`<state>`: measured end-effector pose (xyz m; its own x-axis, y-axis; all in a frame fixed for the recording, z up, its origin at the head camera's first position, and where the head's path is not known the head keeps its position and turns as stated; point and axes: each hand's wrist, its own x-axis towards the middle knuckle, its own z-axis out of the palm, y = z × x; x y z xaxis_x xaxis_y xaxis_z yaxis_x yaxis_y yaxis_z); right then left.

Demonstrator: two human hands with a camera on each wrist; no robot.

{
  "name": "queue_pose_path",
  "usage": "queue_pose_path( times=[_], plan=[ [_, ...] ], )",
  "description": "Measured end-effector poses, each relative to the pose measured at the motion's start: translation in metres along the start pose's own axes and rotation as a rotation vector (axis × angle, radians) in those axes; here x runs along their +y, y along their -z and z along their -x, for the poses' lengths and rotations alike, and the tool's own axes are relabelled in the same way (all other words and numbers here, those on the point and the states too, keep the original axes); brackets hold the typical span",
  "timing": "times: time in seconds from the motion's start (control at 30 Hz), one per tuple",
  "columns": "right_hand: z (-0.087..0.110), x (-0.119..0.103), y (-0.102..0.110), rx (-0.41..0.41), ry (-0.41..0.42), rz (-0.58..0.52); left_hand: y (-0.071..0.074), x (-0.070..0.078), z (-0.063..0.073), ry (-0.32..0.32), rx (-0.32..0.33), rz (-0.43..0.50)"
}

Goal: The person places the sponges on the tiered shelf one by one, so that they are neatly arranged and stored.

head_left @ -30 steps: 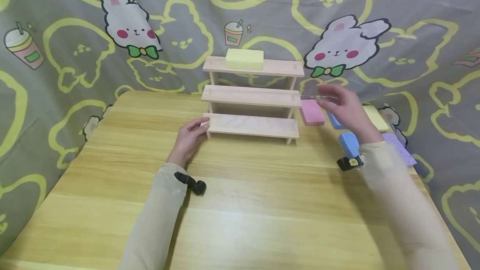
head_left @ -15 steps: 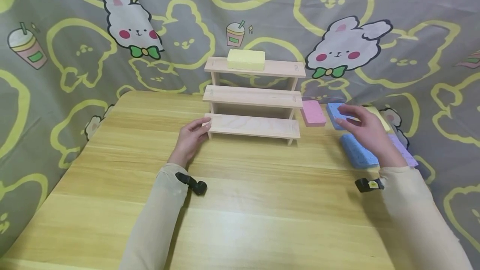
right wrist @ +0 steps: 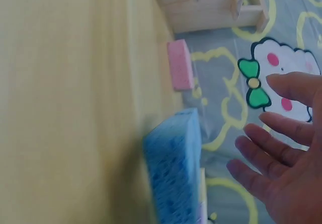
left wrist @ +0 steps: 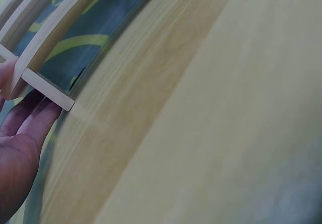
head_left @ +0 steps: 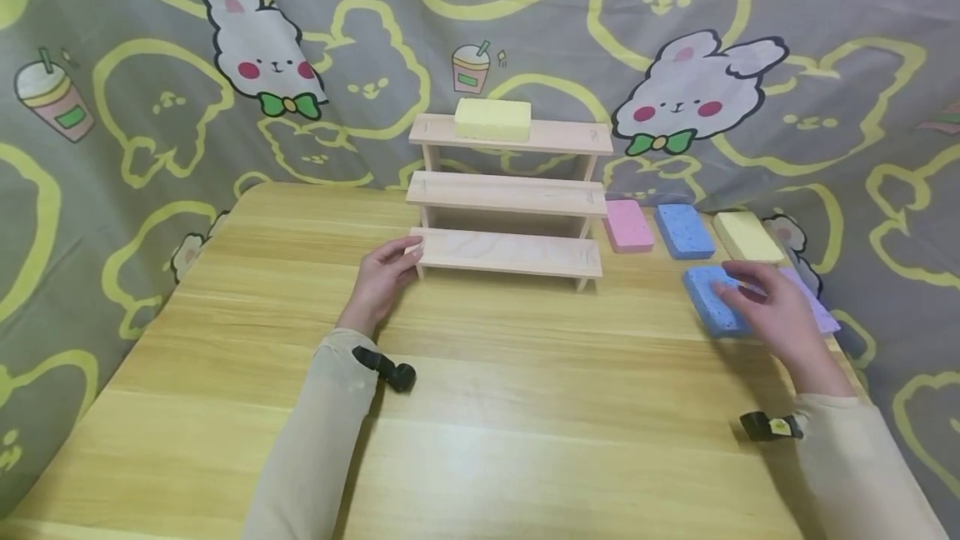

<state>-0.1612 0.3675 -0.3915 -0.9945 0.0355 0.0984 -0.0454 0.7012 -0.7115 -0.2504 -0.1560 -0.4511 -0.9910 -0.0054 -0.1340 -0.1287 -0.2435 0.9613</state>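
Note:
A three-step wooden display rack (head_left: 506, 253) stands at the back of the table. My left hand (head_left: 381, 277) grips the left end of its lowest step; in the left wrist view the thumb lies on the board (left wrist: 48, 32) and the fingers reach around beside the leg. On the top step sits a yellow sponge (head_left: 492, 119). Over the near blue sponge (head_left: 708, 298) at the right hovers my right hand (head_left: 783, 319), fingers spread and relaxed. The right wrist view has this hand (right wrist: 289, 153) apart from the blue sponge (right wrist: 173, 168), with nothing in its grasp.
Behind the near blue sponge lie a pink sponge (head_left: 628, 226), another blue sponge (head_left: 684, 232) and a pale yellow one (head_left: 747, 237). A purple sponge (head_left: 813, 302) is partly hidden by the right hand. A patterned curtain (head_left: 360, 48) hangs behind the table (head_left: 517, 407).
My right hand has moved right and toward me, from beside the rack to over the near blue sponge, uncovering the far blue and yellow sponges. The left hand stays on the rack.

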Motion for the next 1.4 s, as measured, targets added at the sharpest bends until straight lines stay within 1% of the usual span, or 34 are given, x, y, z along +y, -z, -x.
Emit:
queue_pose_path(
  times=[0.1,0.3,0.53,0.67,0.77,0.83,0.97,1.27,1.4],
  plan=[
    [0.006,0.007,0.0,-0.004,-0.012,0.029,0.0,0.0,0.0,0.001,0.001,0.005],
    [0.016,0.015,-0.003,0.011,-0.038,0.128,-0.001,0.002,0.001,-0.009,0.004,0.007],
    [0.019,0.02,-0.011,0.038,-0.095,0.184,-0.002,0.006,0.0,-0.022,-0.005,0.016],
    [0.02,0.021,-0.013,0.026,-0.153,0.235,-0.003,0.006,-0.001,-0.025,0.001,0.022],
    [0.021,0.019,-0.013,-0.015,-0.196,0.246,-0.003,0.005,-0.001,-0.019,0.007,0.02],
    [0.021,0.019,-0.013,-0.037,-0.204,0.25,-0.004,0.005,-0.002,-0.018,0.01,0.024],
    [0.021,0.019,-0.014,-0.072,-0.208,0.254,-0.003,0.004,-0.001,-0.021,0.008,0.022],
    [0.02,0.026,-0.009,-0.088,-0.149,0.288,-0.001,-0.001,0.0,-0.003,-0.001,0.004],
    [0.02,0.027,-0.007,-0.094,-0.143,0.309,-0.001,-0.001,0.001,-0.012,-0.004,0.0]
  ],
)
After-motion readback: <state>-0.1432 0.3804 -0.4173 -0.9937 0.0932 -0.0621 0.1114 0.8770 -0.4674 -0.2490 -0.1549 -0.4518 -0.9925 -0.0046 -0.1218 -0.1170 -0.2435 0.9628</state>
